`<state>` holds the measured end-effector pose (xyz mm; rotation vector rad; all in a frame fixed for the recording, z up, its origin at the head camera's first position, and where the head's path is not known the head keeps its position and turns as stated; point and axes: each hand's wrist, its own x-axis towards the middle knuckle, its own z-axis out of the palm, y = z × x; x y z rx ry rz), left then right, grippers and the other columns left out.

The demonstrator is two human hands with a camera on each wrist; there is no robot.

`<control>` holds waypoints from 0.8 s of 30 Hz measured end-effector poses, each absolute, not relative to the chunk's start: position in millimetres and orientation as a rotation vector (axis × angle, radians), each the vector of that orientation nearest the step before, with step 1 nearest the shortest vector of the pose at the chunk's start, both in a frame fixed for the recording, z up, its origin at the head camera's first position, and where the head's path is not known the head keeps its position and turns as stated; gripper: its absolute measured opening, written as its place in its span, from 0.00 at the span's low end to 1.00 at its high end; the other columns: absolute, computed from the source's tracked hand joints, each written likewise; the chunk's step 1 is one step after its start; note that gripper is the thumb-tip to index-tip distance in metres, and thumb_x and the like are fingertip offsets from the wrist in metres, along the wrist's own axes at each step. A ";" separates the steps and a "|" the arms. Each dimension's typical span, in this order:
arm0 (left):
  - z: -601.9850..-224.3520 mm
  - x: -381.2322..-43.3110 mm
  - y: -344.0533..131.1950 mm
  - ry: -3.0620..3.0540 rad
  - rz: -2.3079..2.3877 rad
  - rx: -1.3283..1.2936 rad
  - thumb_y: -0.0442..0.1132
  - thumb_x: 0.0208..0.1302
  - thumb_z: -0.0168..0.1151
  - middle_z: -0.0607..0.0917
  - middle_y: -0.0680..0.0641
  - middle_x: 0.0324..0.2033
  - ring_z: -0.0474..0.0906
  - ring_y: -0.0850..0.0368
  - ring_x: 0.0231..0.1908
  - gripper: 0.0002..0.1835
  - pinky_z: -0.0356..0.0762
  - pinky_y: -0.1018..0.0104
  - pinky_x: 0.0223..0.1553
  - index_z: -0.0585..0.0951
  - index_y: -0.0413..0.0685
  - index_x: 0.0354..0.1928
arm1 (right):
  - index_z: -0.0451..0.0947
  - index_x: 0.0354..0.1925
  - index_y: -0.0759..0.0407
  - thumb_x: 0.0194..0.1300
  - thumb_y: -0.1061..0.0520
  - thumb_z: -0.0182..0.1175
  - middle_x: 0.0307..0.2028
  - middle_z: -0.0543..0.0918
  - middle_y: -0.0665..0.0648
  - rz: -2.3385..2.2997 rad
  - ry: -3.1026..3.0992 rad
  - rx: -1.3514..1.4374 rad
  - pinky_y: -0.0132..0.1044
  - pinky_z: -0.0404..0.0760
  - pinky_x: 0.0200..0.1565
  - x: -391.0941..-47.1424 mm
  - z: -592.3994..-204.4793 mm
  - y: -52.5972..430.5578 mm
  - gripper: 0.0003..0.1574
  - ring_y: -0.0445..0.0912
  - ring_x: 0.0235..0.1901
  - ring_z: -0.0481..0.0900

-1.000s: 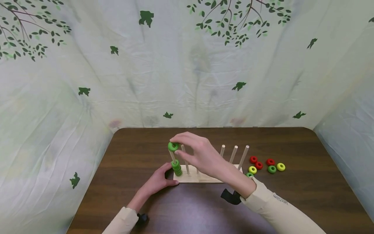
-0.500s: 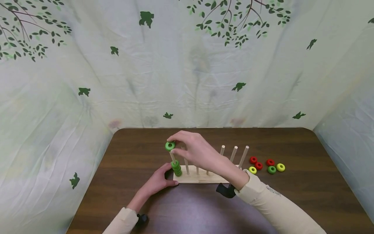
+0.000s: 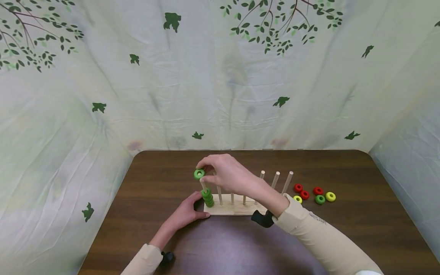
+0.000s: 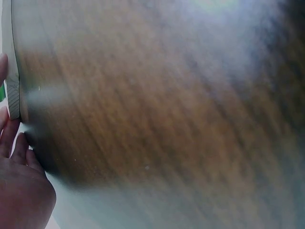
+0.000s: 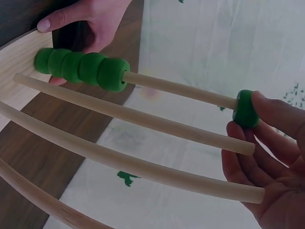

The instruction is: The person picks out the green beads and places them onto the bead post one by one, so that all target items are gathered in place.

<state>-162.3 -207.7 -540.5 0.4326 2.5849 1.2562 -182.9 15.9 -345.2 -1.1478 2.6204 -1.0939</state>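
My right hand (image 3: 228, 173) pinches a green ring (image 5: 246, 109) between thumb and fingers at the top of the leftmost peg. The peg's tip meets the ring's hole in the right wrist view. Lower on that peg, several green rings (image 5: 71, 67) are stacked against the pale wooden peg board (image 3: 237, 209). My left hand (image 3: 188, 209) grips the board's left end, thumb at the front edge and fingers round the back. In the left wrist view only part of that hand (image 4: 24, 191) and the board's end show. The right forearm hides part of the board.
More bare pegs (image 3: 276, 178) rise from the board's right side. Right of it lie loose red rings (image 3: 298, 188), a green ring (image 3: 320, 199) and yellow rings (image 3: 330, 196) on the dark wooden table (image 3: 361, 229). A printed cloth (image 3: 220, 84) hangs behind.
My right hand has shifted slightly left with the green ring, bringing it from beside the peg onto its tip. The left hand and the board have stayed put.
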 end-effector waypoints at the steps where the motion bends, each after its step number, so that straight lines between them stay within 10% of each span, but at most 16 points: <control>1: -540.6 -162.3 -207.8 2.584 1.259 0.434 0.44 0.50 0.78 0.76 0.58 0.56 0.68 0.55 0.62 0.35 0.63 0.48 0.63 0.77 0.60 0.63 | 0.82 0.50 0.54 0.63 0.57 0.69 0.40 0.83 0.43 -1.072 2.621 -1.141 0.31 0.77 0.45 -183.4 -345.3 15.3 0.16 0.34 0.41 0.80; 24: -543.0 -164.4 -207.3 2.604 1.261 0.469 0.43 0.49 0.79 0.77 0.58 0.51 0.71 0.54 0.59 0.32 0.65 0.48 0.62 0.79 0.59 0.59 | 0.80 0.54 0.51 0.66 0.55 0.66 0.50 0.82 0.45 -1.112 2.711 -1.206 0.33 0.76 0.48 -172.9 -342.0 20.3 0.18 0.39 0.47 0.79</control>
